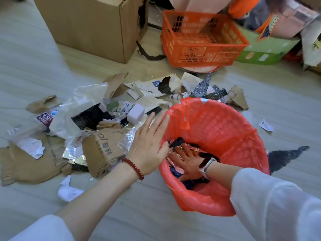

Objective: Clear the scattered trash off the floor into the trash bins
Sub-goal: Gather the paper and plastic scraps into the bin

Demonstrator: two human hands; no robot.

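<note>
A round trash bin lined with a red plastic bag point(225, 129) stands on the floor at centre right. My right hand point(186, 160) is inside it, fingers spread flat, pressing down on foil and dark scraps. My left hand point(149, 145) rests with straight fingers against the bin's left rim. A pile of scattered trash point(97, 122) lies to the left: torn cardboard point(104, 150), white plastic bags point(76, 108), foil, paper, a pale foam block point(135, 113).
A large cardboard box point(90, 25) stands at the back left. An orange plastic crate point(201, 39) and a green bin point(264, 49) full of scraps stand at the back right. Dark scraps point(284, 157) and a paper bit point(265, 125) lie right of the bin.
</note>
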